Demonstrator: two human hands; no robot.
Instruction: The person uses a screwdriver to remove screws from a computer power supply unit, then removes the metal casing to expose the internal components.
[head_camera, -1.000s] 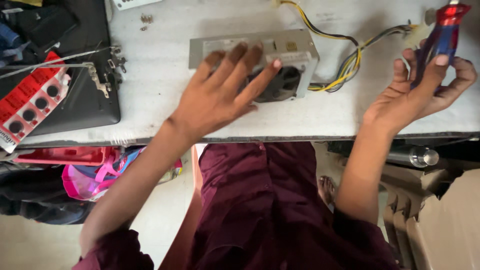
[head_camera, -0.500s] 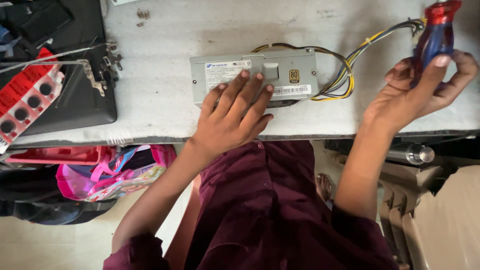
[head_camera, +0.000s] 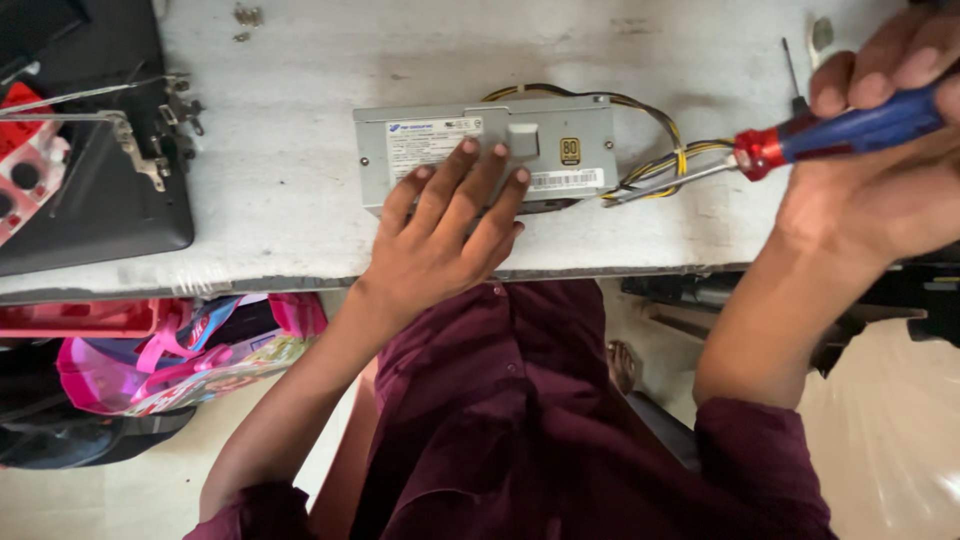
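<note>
Power supply (head_camera: 490, 150) under left hand (head_camera: 445, 235) | screwdriver (head_camera: 810, 135) gripped in right hand (head_camera: 880, 180)

Grey power supply (head_camera: 487, 150) (yellow-black wires (head_camera: 655, 165))

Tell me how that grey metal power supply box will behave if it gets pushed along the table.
The grey metal power supply box looks rigid and probably heavy for its size. Lying flat, it should slide, not tip. Its yellow and black wires are floppy and would likely trail behind.
</note>
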